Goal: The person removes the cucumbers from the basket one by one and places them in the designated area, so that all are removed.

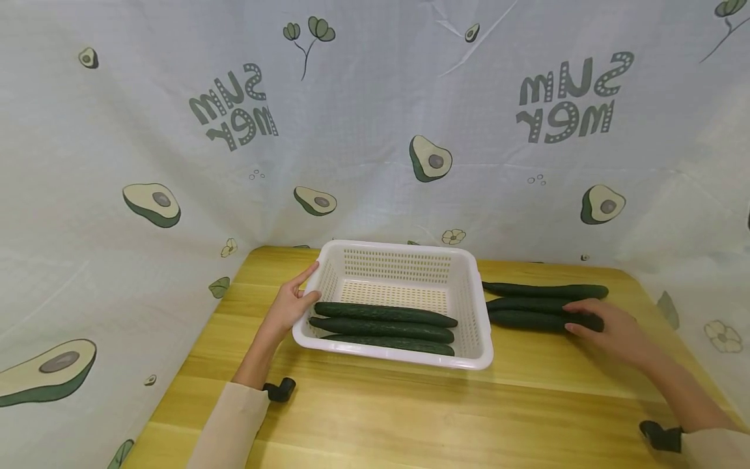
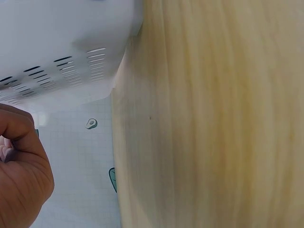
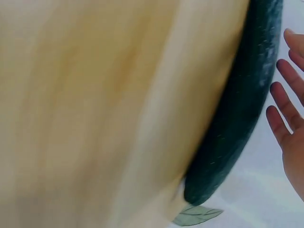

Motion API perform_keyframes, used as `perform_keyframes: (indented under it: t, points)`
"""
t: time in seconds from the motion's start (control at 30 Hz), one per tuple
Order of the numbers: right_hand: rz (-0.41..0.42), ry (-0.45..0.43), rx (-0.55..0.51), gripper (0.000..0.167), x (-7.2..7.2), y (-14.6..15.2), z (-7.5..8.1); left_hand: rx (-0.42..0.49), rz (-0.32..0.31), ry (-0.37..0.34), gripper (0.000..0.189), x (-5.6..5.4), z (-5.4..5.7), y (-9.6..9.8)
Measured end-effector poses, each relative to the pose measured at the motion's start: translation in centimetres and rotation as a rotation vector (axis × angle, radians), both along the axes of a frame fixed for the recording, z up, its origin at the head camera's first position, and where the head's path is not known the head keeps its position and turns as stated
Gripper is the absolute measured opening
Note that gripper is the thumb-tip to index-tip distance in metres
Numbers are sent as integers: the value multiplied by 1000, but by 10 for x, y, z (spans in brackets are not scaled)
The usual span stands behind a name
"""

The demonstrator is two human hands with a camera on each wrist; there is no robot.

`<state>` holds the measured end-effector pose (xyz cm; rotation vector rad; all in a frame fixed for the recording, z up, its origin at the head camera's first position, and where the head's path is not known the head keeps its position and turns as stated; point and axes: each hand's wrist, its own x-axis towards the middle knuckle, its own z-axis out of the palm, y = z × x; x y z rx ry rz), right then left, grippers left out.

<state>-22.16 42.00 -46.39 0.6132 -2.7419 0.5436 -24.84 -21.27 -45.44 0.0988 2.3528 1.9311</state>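
Observation:
A white plastic basket (image 1: 482, 339) with slotted walls stands on the table. My left hand (image 1: 288, 305) grips its left rim, the thumb over the edge; in the left wrist view the curled hand (image 2: 23, 166) shows beside the slotted wall. Three dark green cucumbers lie side by side in the front of the basket, among them the rearmost cucumber (image 1: 383, 314). Right of the basket, three more lie on the table, the nearest cucumber (image 1: 527, 320) beneath my right hand (image 1: 612, 331). In the right wrist view, that hand's spread fingers (image 3: 285, 102) are close beside a cucumber (image 3: 237, 109).
The wooden table (image 1: 410, 417) ends at the back and left against a pale curtain (image 1: 363, 130) printed with avocados. Behind the others on the right lies the farthest cucumber (image 1: 551, 292). A black wrist mount (image 1: 280, 389) sits by the left sleeve.

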Motion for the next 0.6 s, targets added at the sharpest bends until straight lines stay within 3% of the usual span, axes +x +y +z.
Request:
perform_keyframes:
  t: [0.37, 0.6]
  points:
    - [16, -95, -23, 41, -2, -52, 39, 4, -9, 6, 70, -2, -1, -1]
    - [54, -153, -127, 45, -10, -90, 49, -4, -13, 5, 70, 0, 0, 0]
